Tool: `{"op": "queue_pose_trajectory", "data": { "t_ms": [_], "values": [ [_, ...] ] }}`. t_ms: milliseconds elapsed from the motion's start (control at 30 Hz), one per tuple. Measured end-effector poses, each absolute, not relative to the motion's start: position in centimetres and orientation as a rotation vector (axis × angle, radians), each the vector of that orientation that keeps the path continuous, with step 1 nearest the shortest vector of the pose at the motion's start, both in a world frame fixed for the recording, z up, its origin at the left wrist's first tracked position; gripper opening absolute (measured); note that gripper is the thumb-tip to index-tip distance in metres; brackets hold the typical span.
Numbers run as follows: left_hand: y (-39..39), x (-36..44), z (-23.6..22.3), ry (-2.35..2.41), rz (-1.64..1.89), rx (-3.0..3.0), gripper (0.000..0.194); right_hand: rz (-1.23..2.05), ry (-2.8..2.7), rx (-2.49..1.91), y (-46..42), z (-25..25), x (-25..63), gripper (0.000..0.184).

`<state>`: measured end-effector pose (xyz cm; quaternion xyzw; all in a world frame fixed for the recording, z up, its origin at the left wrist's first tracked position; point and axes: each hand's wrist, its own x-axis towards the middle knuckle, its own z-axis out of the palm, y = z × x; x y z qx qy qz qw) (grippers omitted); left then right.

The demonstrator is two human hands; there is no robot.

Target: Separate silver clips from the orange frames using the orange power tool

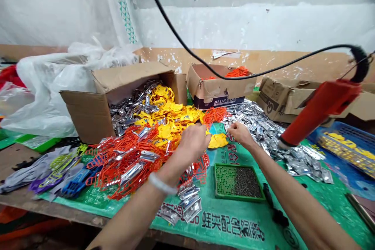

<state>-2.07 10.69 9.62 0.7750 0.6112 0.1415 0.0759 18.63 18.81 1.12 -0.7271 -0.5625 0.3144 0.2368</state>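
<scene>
My left hand (195,140), with a pale band on its wrist, is closed over the edge of the pile of yellow plastic pieces (166,111). Motion smears it, and what its fingers hold, if anything, is hidden. My right hand (240,133) is closed, fingertips together, beside the heap of silver metal plates (259,123); I cannot make out anything between its fingers. A yellow piece (217,141) lies on the green sheet between the hands. Orange-red plastic frames (129,160), mixed with metal plates, are heaped left of my left hand.
A green tray (224,196) of small dark metal parts lies between my forearms. A red power screwdriver (319,111) hangs at right on a black cable. Cardboard boxes (84,115) stand behind; a blue basket (351,129) of yellow pieces is far right. Gloves (38,168) lie left.
</scene>
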Motion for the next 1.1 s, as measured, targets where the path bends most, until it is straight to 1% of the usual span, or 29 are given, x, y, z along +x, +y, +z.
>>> {"op": "queue_pose_trajectory", "data": {
  "t_ms": [167,233,400,533,633,700,733,800,900,967,1033,1100],
  "values": [
    [20.5,3.6,7.8,1.973,0.488,2.091,0.041,1.158,-1.325,-1.789,15.6,1.4,17.9,0.033],
    [22.6,4.3,6.6,1.984,0.496,1.995,0.036,1.244,-1.249,-1.714,14.6,1.5,17.8,0.033],
    [24.6,3.7,4.9,1.933,0.603,1.795,0.033,1.391,-1.093,-1.551,13.1,1.2,17.9,0.033],
    [24.4,2.8,5.7,1.770,0.795,1.678,0.034,1.449,-1.006,-1.410,12.6,1.1,17.4,0.030],
    [22.8,2.4,7.2,1.564,0.967,1.626,0.045,1.452,-0.958,-1.284,11.7,1.8,16.6,0.020],
    [20.6,1.9,8.1,1.412,1.048,1.591,0.055,1.462,-0.932,-1.194,10.5,2.6,16.2,0.021],
    [19.0,1.5,8.3,1.335,1.070,1.574,0.056,1.474,-0.924,-1.150,9.6,3.1,15.9,0.025],
    [15.3,0.5,8.3,1.211,1.076,1.536,0.049,1.510,-0.918,-1.070,7.5,3.9,15.5,0.029],
    [8.9,-1.4,7.7,1.099,1.105,1.452,0.044,1.566,-0.925,-1.005,3.7,4.6,14.9,0.027],
    [5.2,-2.4,7.0,0.896,1.145,1.222,0.049,1.603,-0.926,-0.996,1.1,4.6,14.7,0.026],
    [2.5,-2.9,6.3,0.827,1.143,1.074,0.048,1.634,-0.910,-0.999,-1.0,4.3,14.5,0.025],
    [0.8,-3.0,5.7,0.813,1.118,0.981,0.042,1.639,-0.879,-1.007,-2.6,4.0,14.3,0.026]
  ]
}}
